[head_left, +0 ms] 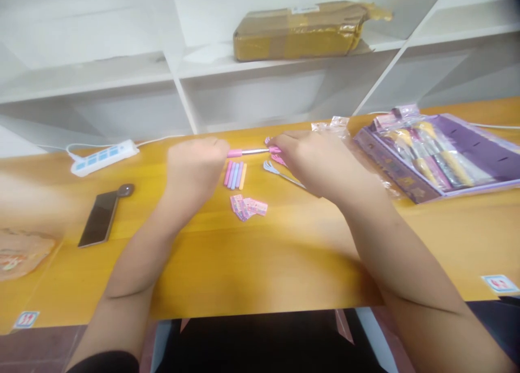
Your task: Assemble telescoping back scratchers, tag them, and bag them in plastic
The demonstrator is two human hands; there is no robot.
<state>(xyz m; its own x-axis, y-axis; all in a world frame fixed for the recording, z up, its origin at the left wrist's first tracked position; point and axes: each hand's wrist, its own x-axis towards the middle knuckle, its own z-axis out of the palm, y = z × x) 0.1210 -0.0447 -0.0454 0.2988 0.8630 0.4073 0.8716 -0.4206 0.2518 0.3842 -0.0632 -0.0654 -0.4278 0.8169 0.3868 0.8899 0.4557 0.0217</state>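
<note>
A pink back scratcher with a silver rod stretches level between my two hands, above the table. My left hand is closed around its pink handle end. At the other end, the fingers of my right hand are wrapped round the pink head, most of which they hide. A light blue, hand-shaped scratcher head on a metal rod lies under my right hand, with a pink scratcher head beside it. Several pastel handle tubes lie side by side below the held rod. Nearer me, small pink printed cards are fanned out.
At the right stands a purple tray box holding wrapped scratchers. Clear plastic wrappers lie behind my right hand. On the left are a power strip and a dark phone. A taped carton sits on the shelf.
</note>
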